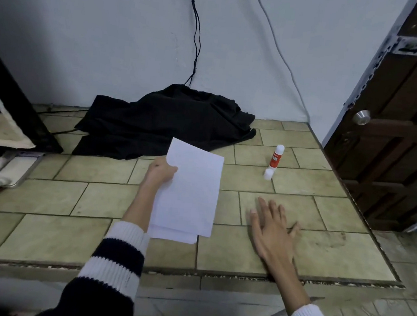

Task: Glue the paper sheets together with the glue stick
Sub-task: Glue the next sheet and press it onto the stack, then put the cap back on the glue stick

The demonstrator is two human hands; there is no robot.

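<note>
My left hand grips the left edge of several white paper sheets, held a little above the tiled counter; a lower sheet peeks out at the bottom edge. My right hand rests flat on the counter to the right of the sheets, fingers spread, holding nothing. A red and white glue stick stands upright further back on the right. Its white cap stands just in front of it.
A crumpled black cloth lies at the back by the wall. Cables hang down the wall. A metal tray with white cloth sits at the left. A dark wooden door stands beyond the counter's right edge.
</note>
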